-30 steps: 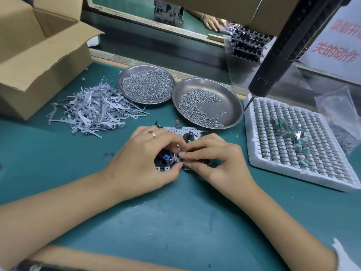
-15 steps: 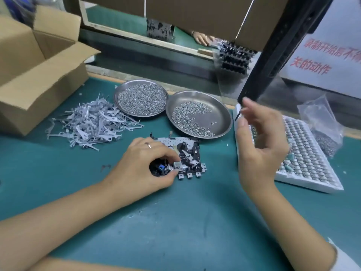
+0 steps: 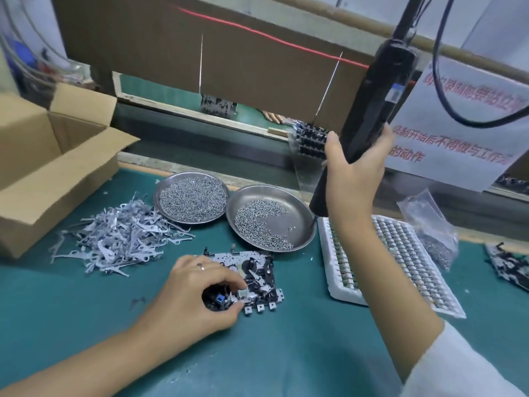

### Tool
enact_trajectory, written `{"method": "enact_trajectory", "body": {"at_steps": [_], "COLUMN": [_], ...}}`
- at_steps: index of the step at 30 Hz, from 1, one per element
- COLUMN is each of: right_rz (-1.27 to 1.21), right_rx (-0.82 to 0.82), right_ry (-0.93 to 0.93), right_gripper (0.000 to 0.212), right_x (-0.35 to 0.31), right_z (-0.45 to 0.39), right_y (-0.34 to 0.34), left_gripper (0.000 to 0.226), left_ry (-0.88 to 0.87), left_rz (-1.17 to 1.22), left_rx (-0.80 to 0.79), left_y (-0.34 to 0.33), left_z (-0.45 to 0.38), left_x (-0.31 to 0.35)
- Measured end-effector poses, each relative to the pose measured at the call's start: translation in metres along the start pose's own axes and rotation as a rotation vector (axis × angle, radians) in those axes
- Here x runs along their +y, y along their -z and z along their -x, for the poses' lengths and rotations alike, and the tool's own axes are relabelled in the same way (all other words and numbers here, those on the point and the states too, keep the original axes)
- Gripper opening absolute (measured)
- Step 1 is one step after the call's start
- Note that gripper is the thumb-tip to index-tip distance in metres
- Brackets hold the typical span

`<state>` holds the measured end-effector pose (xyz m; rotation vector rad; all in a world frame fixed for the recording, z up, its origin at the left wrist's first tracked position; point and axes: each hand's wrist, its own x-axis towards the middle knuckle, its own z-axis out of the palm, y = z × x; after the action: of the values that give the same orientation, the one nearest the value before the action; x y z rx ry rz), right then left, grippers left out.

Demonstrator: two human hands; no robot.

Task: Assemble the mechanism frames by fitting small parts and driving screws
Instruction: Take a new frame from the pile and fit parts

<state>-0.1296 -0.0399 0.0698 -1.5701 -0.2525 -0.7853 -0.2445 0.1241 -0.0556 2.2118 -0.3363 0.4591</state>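
Right hand now up, wrapped round black screwdriver; left hand pinches frame, grey plate w/ black parts, flat on table.

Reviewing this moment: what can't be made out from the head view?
- Left part of the mechanism frame: covered by the left hand.
- Electric screwdriver tip: too small and dark to show a screw; the right hand wraps the body.
- White parts tray: middle strip hidden by the right forearm.
- Second frame: cut off at the right edge.
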Motion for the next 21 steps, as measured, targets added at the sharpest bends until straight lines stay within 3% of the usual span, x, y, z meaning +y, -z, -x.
{"method": "enact_trajectory", "body": {"at_steps": [5, 10, 21], "right_rz": [-0.297, -0.570, -0.570], "right_rx": [-0.137, -0.279, -0.251], "right_ry": [-0.037, -0.110, -0.151], "right_gripper": [0.024, 0.020, 0.019], "right_x": [-0.013, -0.019, -0.013], "right_z": [0.041, 0.086, 0.102], "right_y": [-0.008, -0.016, -0.021], "left_gripper": [0.019, 0.020, 0.017], "left_ry": [0.018, 0.021, 0.010], "left_rz": [0.017, 0.016, -0.002], "left_rx": [0.003, -0.014, -0.014], "left_y": [0.001, 0.002, 0.002], "left_z": [0.000, -0.001, -0.001], "left_x": [0.001, 0.001, -0.001]}}
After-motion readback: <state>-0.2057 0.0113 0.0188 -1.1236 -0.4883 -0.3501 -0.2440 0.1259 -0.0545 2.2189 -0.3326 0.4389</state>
